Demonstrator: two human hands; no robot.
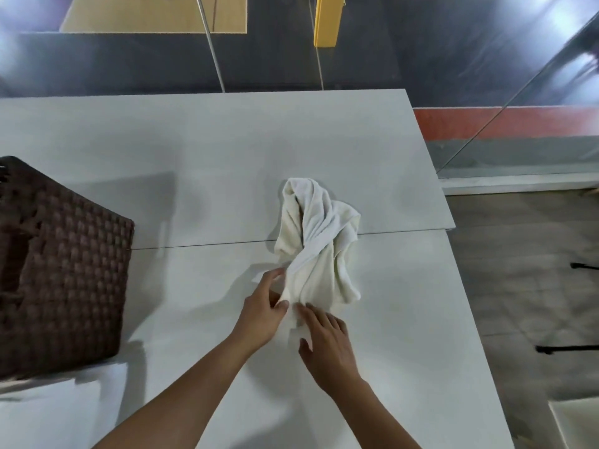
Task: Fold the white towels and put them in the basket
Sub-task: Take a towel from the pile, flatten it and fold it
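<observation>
Here, towel (pixel 319 241) end between hands (pixel 262 314).

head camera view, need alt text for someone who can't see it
A person's left hand pinches the near end of a crumpled, twisted white towel on a white table, while the right hand rests its fingers on the same end. A dark brown woven basket stands to the left, apart from the towel.
</observation>
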